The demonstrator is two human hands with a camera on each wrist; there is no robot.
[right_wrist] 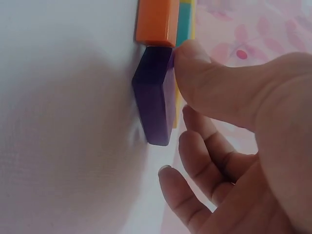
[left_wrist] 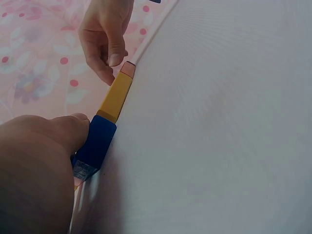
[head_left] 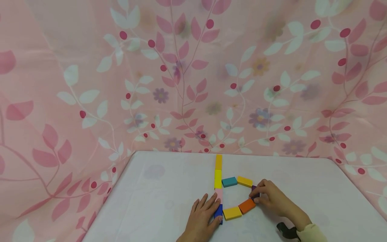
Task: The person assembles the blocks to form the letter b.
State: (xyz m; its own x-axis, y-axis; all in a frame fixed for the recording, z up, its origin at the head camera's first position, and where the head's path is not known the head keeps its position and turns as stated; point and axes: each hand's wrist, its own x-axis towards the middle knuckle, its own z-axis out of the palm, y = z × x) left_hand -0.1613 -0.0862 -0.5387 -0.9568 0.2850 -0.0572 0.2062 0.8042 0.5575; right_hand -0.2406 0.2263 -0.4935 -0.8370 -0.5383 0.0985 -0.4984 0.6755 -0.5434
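Note:
Flat coloured blocks form a straight column with a loop on its right side. My left hand (head_left: 201,214) rests over the column's near end, fingers spread and straight, touching the blue block (head_left: 219,210) and the pink block (head_left: 219,194). In the left wrist view its thumb lies against the blue block (left_wrist: 98,141). At the loop's right side my right hand (head_left: 276,199) pinches the purple block (head_left: 256,192) between thumb and fingers. The right wrist view shows the thumb against the purple block (right_wrist: 155,102), whose end meets the orange block (right_wrist: 157,22).
Two yellow blocks (head_left: 218,178) continue the column toward the far edge. A teal block (head_left: 229,182), a yellow-orange block (head_left: 244,181), the orange block (head_left: 247,206) and another yellow block (head_left: 232,213) make up the loop. A white table (head_left: 145,201) lies before a pink floral cloth (head_left: 193,84).

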